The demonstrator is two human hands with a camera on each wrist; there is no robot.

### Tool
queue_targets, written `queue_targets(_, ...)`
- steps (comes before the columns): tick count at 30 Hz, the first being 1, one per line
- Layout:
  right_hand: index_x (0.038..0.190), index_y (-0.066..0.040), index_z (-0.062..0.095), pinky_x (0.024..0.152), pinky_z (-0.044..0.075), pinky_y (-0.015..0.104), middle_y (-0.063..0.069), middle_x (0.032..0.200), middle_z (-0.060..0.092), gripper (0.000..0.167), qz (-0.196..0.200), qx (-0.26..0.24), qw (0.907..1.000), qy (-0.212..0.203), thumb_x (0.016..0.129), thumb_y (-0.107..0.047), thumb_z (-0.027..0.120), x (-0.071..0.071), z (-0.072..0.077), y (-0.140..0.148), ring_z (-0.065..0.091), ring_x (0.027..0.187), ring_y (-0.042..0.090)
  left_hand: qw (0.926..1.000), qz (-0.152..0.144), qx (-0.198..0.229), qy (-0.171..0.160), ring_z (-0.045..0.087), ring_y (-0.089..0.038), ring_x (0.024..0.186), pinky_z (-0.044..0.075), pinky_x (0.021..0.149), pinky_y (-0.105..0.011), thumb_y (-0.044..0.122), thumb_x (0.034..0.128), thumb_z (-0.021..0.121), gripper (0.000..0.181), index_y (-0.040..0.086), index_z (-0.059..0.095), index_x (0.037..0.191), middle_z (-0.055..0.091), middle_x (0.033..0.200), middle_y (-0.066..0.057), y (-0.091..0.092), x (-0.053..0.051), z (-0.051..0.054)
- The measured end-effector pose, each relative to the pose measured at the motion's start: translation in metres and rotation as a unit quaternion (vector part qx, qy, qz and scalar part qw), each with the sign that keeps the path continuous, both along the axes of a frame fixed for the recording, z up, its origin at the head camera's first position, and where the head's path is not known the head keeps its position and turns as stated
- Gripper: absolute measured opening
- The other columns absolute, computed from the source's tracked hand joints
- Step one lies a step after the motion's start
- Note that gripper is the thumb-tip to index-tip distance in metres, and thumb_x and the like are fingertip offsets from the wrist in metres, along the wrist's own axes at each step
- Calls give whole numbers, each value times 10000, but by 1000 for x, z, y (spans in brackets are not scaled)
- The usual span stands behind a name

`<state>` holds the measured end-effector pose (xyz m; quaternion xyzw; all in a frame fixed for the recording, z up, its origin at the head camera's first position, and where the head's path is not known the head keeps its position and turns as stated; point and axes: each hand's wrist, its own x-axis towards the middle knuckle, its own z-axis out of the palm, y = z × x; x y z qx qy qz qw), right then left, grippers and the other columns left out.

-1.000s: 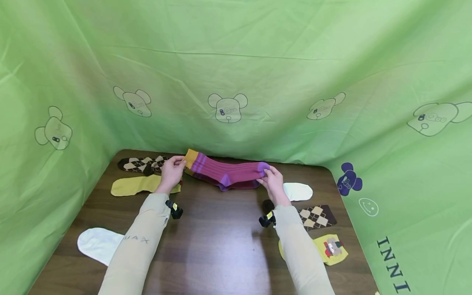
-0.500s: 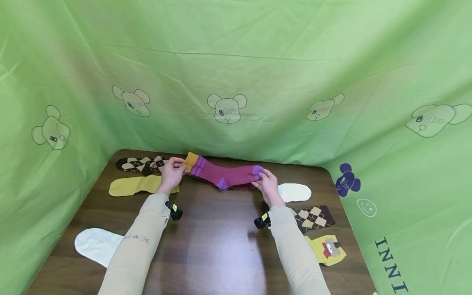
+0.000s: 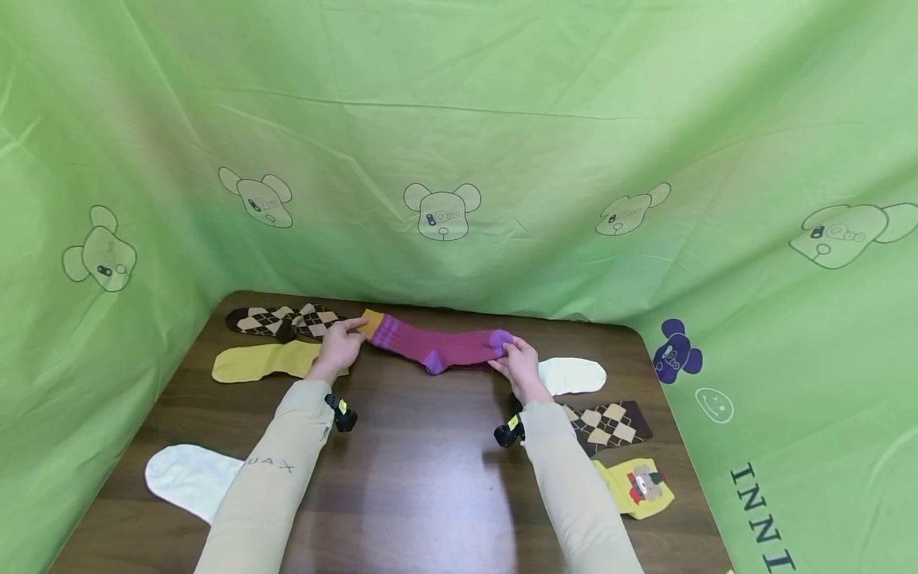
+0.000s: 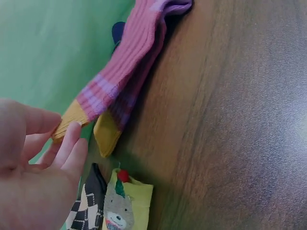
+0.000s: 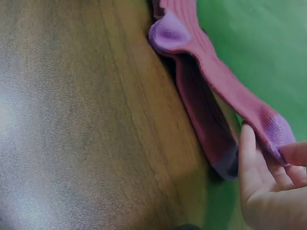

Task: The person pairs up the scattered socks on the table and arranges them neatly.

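A maroon sock (image 3: pixel 466 347) with a mustard cuff and purple heel and toe stretches between both hands at the table's back. My left hand (image 3: pixel 340 346) pinches its cuff (image 4: pixel 74 117) between thumb and fingers. The toe (image 5: pixel 278 134) is held by my right hand (image 3: pixel 522 368), thumb on one side and fingers on the other. Beneath it lies a matching sock; its mustard cuff (image 4: pixel 106 135) and dark toe (image 5: pixel 226 163) show in the wrist views.
At left lie argyle socks (image 3: pixel 265 321), a yellow sock (image 3: pixel 261 361) and a white sock (image 3: pixel 190 478). At right are a white sock (image 3: pixel 577 375), an argyle sock (image 3: pixel 610 424) and a yellow bear sock (image 3: pixel 641 485). Green cloth (image 3: pixel 445 104) stands behind the brown table (image 3: pixel 409 478).
The held sock has come lower and slightly nearer, now covering most of the matching one in the head view. My right hand has shifted left, while my left hand has lowered a little.
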<state>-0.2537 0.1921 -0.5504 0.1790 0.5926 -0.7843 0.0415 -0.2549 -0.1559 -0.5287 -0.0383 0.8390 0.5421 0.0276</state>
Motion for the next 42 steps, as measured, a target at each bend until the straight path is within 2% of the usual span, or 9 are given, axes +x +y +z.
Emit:
queue_targets(5, 1424, 131, 419, 860, 569, 344, 283, 1196, 546, 386, 83, 355, 9993, -55, 1062, 3, 387, 0, -5, -1, 673, 868, 236, 9993, -370, -25, -102, 478, -389, 1333, 374, 1100, -460, 35, 1038, 493, 475, -79, 418, 1494, 460, 1493, -251, 3, 0, -2)
queue_targets(13, 1505, 129, 314, 1041, 458, 454, 356, 1437, 424, 487, 145, 780, 9968, -107, 1045, 20, 432, 2, -3, -5, 496, 1288, 428, 9979, -613, -7, -211, 382, -433, 1399, 311, 1144, -476, 23, 1023, 545, 553, -168, 318, 1489, 338, 1536, -327, 8, 6, -5)
queue_targets(17, 1532, 117, 266, 1063, 434, 471, 358, 1502, 353, 559, 53, 1021, 9948, -10, 1028, 20, 489, 5, 1, -8, 441, 1338, 448, 9972, -695, -1, -276, 340, -440, 1420, 281, 1160, -468, 24, 1018, 549, 576, -178, 292, 1492, 319, 1540, -338, 9, 7, -11)
queue_targets(21, 1480, 108, 392, 1066, 420, 460, 327, 1431, 464, 533, -22, 2040, 9788, 179, 996, -18, 576, 11, 7, -10, 491, 1282, 410, 9960, -784, 113, -402, 310, -452, 1431, 270, 1164, -474, 22, 1018, 545, 599, -186, 254, 1499, 286, 1549, -351, 9, 9, -15)
queue_targets(25, 1369, 91, 545, 1047, 420, 455, 281, 1299, 590, 435, 273, 2828, 9583, 306, 974, -72, 631, 17, 7, -12, 548, 1210, 385, 9963, -761, 68, -403, 317, -465, 1422, 288, 1153, -489, 38, 1017, 562, 622, -186, 244, 1502, 239, 1562, -361, 10, 12, -16)
queue_targets(29, 1340, 73, 594, 1056, 413, 451, 256, 1271, 623, 428, 730, 3240, 9428, 298, 970, -132, 658, 22, 2, -12, 559, 1219, 378, 9968, -528, -586, -137, 366, -452, 1390, 303, 1143, -499, 94, 983, 629, 604, -161, 375, 1469, 240, 1540, -346, 12, 15, -19)
queue_targets(32, 1352, 78, 588, 1082, 393, 452, 263, 1296, 615, 451, 838, 3374, 9370, 342, 969, -146, 664, 23, -1, -12, 537, 1261, 389, 9925, -645, -1024, 160, 396, -460, 1339, 307, 1122, -531, 87, 951, 656, 524, -125, 507, 1406, 357, 1472, -334, 15, 16, -20)
queue_targets(37, 1355, 88, 581, 1094, 385, 447, 273, 1317, 604, 450, 854, 3322, 9386, 372, 971, -133, 661, 23, -2, -12, 524, 1283, 396, 9822, -1393, -1228, 273, 387, -476, 1365, 281, 1143, -549, 24, 926, 630, 472, -119, 553, 1370, 468, 1431, -327, 22, 17, -22)
queue_targets(42, 1357, 92, 571, 1081, 396, 448, 285, 1314, 599, 444, 826, 3109, 9462, 338, 969, -106, 654, 21, -2, -11, 539, 1258, 395, 9810, -1584, -1123, -33, 289, -480, 1432, 241, 1165, -542, 13, 875, 621, 537, -98, 544, 1394, 345, 1541, -316, 27, 17, -25)
